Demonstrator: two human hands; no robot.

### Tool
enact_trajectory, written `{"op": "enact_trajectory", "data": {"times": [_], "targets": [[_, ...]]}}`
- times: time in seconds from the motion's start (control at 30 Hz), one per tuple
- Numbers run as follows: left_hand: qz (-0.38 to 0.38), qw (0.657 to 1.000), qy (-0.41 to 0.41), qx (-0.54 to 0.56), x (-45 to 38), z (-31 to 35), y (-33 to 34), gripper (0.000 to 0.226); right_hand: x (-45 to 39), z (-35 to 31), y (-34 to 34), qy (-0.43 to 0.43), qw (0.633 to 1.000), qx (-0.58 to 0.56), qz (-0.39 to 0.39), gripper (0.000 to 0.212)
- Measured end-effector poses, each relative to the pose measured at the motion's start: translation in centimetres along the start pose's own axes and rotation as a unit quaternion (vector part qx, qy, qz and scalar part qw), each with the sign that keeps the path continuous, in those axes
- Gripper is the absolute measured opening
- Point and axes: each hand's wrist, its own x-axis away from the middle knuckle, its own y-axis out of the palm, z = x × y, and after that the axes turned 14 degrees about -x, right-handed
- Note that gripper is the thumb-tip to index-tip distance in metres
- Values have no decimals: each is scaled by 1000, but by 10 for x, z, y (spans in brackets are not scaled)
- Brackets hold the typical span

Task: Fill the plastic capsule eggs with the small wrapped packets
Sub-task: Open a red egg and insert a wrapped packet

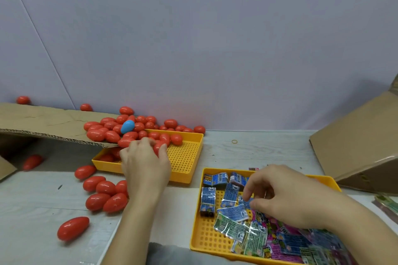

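Left hand reaches into the far yellow perforated tray; fingers curl around a red capsule egg at the edge of the egg pile, thumb on its right side. The grip looks closed on that egg, though the hand's back hides most of the contact.

Red capsule eggs lie heaped across the tray's far-left part and on a sheet of corrugated cardboard that overhangs the tray's left end. One blue egg sits on top of the heap. More red eggs lie along the wall behind the tray.

A cluster of red eggs lies on the table left of the left wrist; a single red egg lies apart, nearer the camera.

Right hand hovers over the near yellow tray, fingers bent downward; fingertips meet at a blue wrapped packet. Pinch likely, not fully visible.

Near tray contents: blue wrapped packets at the far end, some bundled; green packets in the middle; pink ones toward the right, under the right forearm.

A small yellow rubber band lies on the table between the trays and the wall. A folded cardboard box sits at right.
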Motion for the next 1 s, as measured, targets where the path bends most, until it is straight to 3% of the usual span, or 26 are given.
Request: {"op": "enact_trajectory", "data": {"times": [0.13, 0.23, 0.33, 0.43, 0.53, 0.67, 0.9, 1.0], "targets": [[-34, 981, 77, 173, 30, 47, -15, 15, 0, -1, 1, -7, 1000, -7, 1, 6], [-121, 943, 91, 297, 58, 80, -17, 4, -2, 2, 2, -17, 999, -30, 36, 11], [-206, 882, 21, 423, 71, 100, -14, 14, -5, 5, 1, -42, 987, -82, 128, 9], [-227, 814, -82, 527, 73, 102, -17, 22, -4, 7, 3, -75, 965, -163, 190, 41], [-245, 779, -111, 566, 80, 95, -15, 18, -3, 3, 7, -134, 944, -210, 216, 58], [-291, 752, -74, 586, 80, 90, -10, 19, -8, -1, 13, -185, 920, -242, 248, 51], [-356, 664, -36, 657, 70, 89, -10, 26, -11, -4, 19, -241, 883, -256, 312, 47], [-376, 650, -21, 660, 69, 91, -5, 26, -15, -4, 23, -247, 880, -250, 319, 49]]}}
